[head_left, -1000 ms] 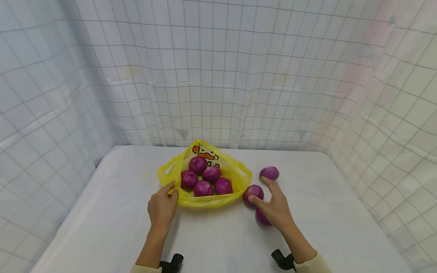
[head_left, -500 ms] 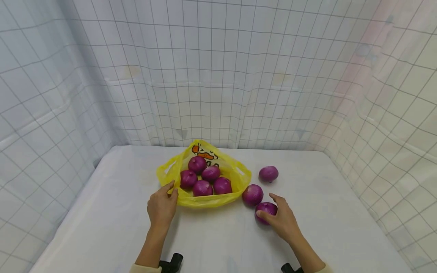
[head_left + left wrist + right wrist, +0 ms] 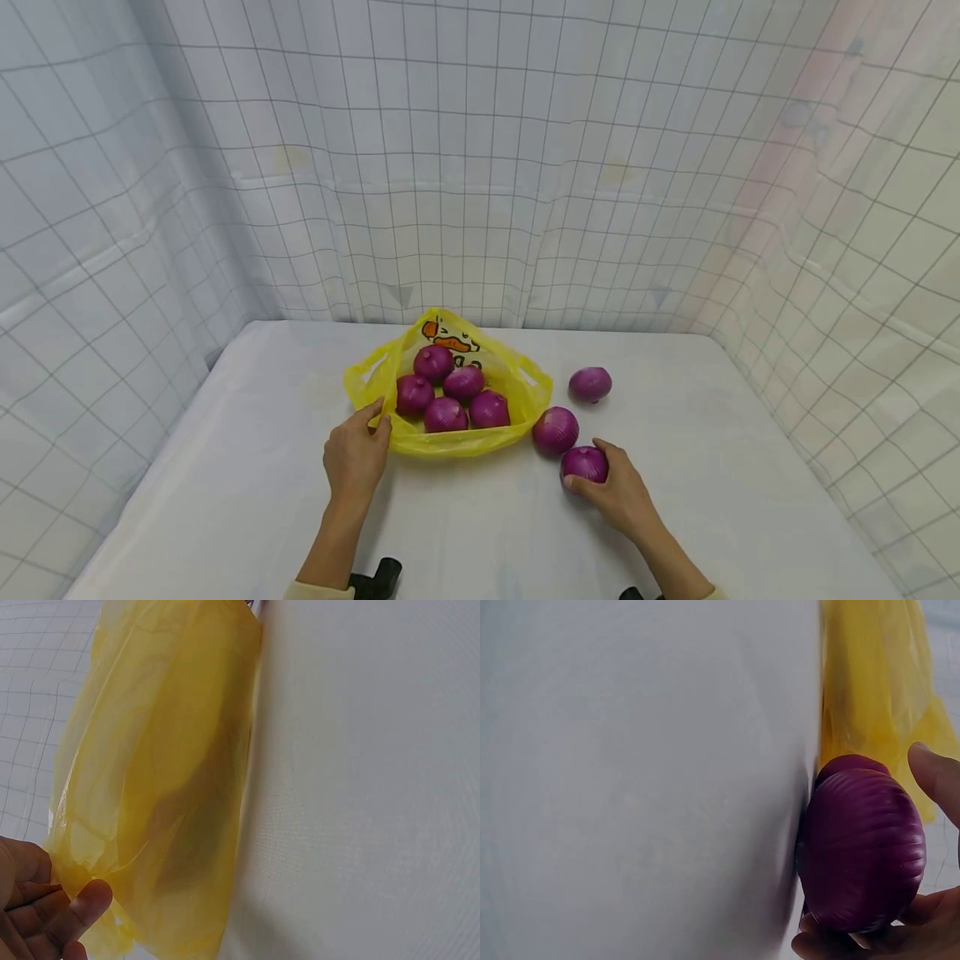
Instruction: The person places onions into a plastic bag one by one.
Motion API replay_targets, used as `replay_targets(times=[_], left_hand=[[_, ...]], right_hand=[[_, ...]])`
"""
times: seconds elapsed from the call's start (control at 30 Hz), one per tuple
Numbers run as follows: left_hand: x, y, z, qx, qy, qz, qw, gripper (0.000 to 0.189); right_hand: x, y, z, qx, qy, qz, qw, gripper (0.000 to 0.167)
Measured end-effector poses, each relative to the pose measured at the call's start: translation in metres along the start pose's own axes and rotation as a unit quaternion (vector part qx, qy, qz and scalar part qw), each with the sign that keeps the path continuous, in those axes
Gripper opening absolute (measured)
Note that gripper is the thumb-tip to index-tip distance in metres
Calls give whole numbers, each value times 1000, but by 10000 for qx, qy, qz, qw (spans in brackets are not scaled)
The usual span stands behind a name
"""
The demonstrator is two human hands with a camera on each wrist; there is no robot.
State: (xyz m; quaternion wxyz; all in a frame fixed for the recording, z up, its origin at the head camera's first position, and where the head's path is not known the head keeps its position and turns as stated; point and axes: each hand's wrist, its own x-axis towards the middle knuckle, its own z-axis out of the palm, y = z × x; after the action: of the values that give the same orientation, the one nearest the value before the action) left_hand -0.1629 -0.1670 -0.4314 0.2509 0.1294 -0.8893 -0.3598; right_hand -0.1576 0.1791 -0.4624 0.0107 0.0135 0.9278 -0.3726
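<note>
My left hand (image 3: 356, 457) pinches the left side of a yellow plastic bag (image 3: 450, 444) at its mouth; the left wrist view has the thumb and fingers (image 3: 91, 898) at the thin film. Several red onions (image 3: 446, 414) lie inside the open bag. My right hand (image 3: 621, 493) is around the nearest loose red onion (image 3: 585, 464), its fingers curled along the far side in the right wrist view and its thumb (image 3: 935, 778) on the other side. This onion (image 3: 861, 851) sits on the table, its underside by the white surface.
Two more loose red onions stand to the right of the bag: one onion (image 3: 556, 431) close by its edge, the other onion (image 3: 590, 384) farther back. A white cloth covers the table (image 3: 480, 533). Checked curtains (image 3: 480, 167) hang behind and at both sides.
My right hand has moved back toward me from above the middle loose onion to the nearest one and closed in around it. The left hand and the bag have stayed put.
</note>
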Motion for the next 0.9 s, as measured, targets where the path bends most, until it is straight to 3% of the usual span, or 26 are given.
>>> replay_targets(times=[0.5,0.9], left_hand=[[0,1,0,-19,-38,-15,10000,33],[1,2,1,21,-32,23,10000,32]], right_hand=[[1,1,-4,104,26,77,9999,82],[6,-26,-26,480,197,-116,9986,82]])
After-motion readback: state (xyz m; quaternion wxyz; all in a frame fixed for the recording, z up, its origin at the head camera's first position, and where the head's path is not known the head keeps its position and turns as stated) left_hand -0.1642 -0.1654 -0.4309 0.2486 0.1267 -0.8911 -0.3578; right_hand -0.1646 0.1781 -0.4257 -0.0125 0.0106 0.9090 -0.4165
